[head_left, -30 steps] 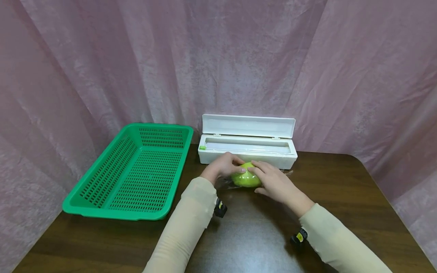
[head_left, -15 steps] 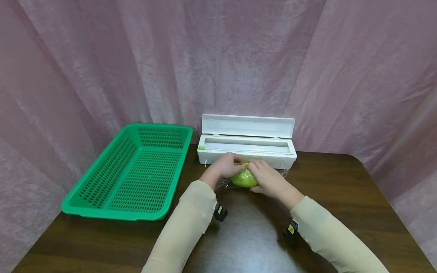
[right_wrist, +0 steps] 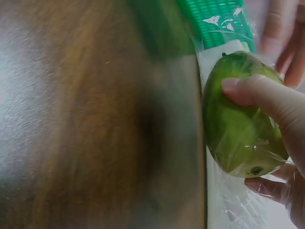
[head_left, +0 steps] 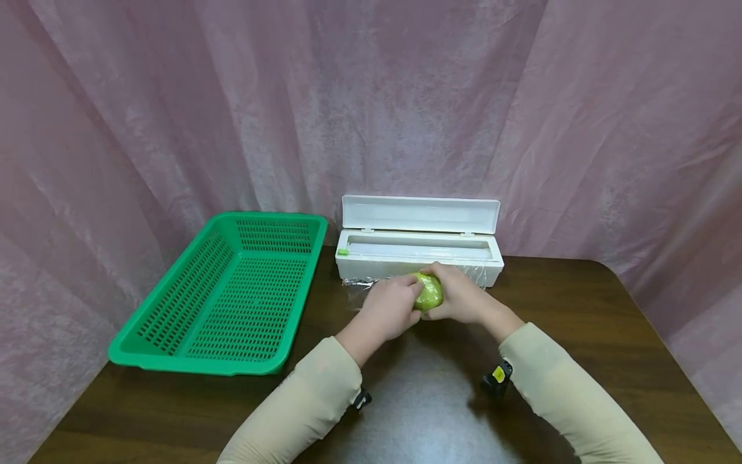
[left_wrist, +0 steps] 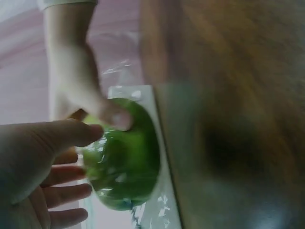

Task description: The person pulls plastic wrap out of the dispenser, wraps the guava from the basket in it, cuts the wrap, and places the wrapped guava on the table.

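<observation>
A smooth green oval fruit (head_left: 429, 292), its exact kind unclear, is wrapped in clear cling film and held just in front of the white cling film box (head_left: 359, 267). My right hand (head_left: 462, 295) grips it, with the thumb across the near side and the fingers curled behind, as the right wrist view shows. At the fruit's left, my left hand (head_left: 390, 308) has its fingers spread and fairly straight, fingertips at the fruit's side; whether they touch it I cannot tell. Loose cling film (head_left: 358, 291) trails out on the left and toward the box.
A green perforated basket (head_left: 199, 365) stands on the left of the dark wooden table (head_left: 591, 335). The box has its lid (head_left: 420, 214) raised, a roll inside and a small green slider at its left end. A pink curtain (head_left: 429, 96) hangs behind.
Both hands were on top of the fruit; now the right hand grips it from the right side and has turned it. The left hand has shifted toward me, and loose film now shows at the left.
</observation>
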The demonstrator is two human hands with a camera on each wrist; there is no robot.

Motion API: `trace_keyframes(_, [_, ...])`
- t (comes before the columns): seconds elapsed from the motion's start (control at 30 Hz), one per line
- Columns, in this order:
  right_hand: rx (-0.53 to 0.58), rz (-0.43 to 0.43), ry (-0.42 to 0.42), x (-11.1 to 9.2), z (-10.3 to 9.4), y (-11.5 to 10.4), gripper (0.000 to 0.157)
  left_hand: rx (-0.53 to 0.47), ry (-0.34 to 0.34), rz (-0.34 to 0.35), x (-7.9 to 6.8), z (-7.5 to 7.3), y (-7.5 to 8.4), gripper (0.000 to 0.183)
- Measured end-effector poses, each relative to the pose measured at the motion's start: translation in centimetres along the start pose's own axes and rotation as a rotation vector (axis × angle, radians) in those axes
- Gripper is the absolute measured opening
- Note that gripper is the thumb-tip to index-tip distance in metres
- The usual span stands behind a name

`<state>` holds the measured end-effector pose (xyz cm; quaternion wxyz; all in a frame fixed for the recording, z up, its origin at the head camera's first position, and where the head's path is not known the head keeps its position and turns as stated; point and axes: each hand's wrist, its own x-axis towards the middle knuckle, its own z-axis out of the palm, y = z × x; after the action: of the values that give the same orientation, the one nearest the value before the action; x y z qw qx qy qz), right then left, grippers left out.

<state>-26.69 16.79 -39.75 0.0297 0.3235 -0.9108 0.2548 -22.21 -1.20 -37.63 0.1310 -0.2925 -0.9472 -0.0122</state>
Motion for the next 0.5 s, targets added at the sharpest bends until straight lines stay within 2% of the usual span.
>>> trace_keyframes(0.13, [0.066, 0.048, -0.026, 0.1, -0.4, 0.0, 0.074, 0.039, -0.071, -0.014, 0.0, 0.5, 0.5, 0.071])
trace_keyframes(0.23, [0.092, 0.089, -0.037, 0.0, -0.7, -0.1, 0.076, 0.073, -0.086, -0.022, 0.1, 0.9, 0.7, 0.085])
trace_keyframes(0.5, [0.152, 0.130, -0.041, 0.1, -1.1, -0.1, 0.080, 0.120, 0.018, -0.012, 0.6, 2.6, 0.6, 0.093])
